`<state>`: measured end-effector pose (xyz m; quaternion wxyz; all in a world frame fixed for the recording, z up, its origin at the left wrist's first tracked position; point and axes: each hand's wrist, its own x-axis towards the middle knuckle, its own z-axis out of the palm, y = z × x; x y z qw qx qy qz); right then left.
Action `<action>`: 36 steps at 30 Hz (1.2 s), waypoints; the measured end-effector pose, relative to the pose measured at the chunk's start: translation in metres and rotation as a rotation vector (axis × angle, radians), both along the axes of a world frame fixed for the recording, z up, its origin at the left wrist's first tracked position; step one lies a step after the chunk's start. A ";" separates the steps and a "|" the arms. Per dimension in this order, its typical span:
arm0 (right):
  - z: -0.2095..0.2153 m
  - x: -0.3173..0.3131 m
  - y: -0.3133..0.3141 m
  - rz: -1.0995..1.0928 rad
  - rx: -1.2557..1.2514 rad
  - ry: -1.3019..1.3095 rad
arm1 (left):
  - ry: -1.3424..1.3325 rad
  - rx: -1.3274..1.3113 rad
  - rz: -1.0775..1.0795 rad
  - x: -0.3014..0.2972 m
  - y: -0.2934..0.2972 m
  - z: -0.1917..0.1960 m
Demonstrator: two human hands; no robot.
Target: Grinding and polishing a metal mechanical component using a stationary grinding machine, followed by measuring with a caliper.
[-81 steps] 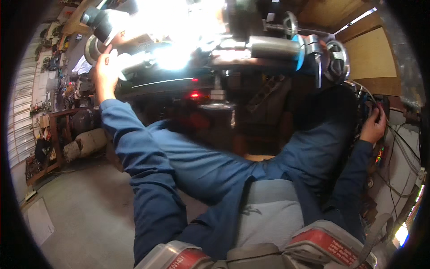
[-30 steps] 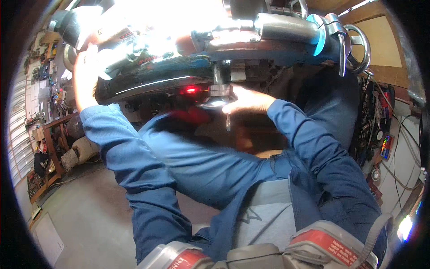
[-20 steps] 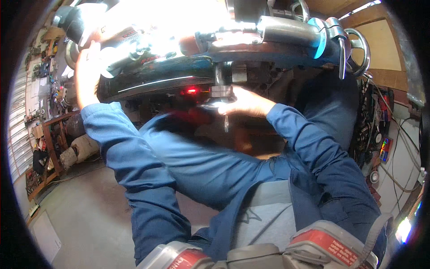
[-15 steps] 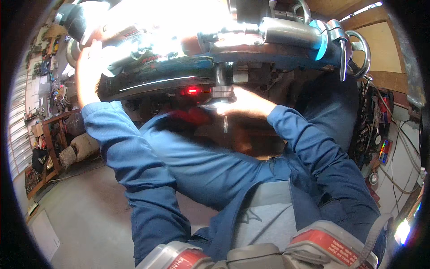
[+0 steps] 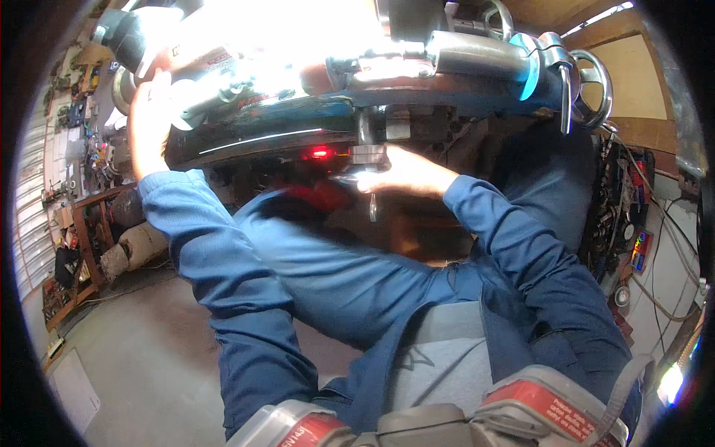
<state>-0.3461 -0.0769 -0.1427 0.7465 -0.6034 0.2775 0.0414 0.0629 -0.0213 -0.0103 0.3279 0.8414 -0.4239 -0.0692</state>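
Observation:
A machine resembling a lathe stretches across the top, its long dark bed partly lost in glare. My left hand reaches up against its bright left end; glare swallows the fingers, so their grip is unclear. Under the bed, a metal post comes down to a ribbed dark round knob. My right hand is closed around the lower part of this knob, thumb toward the left. A short metal handle points down below it. Further right sits a thick metal cylinder.
A chrome handwheel and a hanging lever stand at the machine's right end. My legs are beneath it. Tool-laden shelves line the left; cables hang at right. A grey-and-red respirator fills the lower edge.

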 end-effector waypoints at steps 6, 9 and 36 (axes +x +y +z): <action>-0.004 0.000 0.000 0.010 0.053 -0.088 | 0.042 0.138 0.059 0.002 -0.006 0.002; -0.007 -0.001 -0.001 0.019 0.031 -0.047 | -0.003 0.192 0.096 -0.005 -0.007 0.006; 0.118 -0.158 -0.089 -0.697 -1.811 0.204 | -0.305 -0.170 0.131 -0.031 -0.001 -0.003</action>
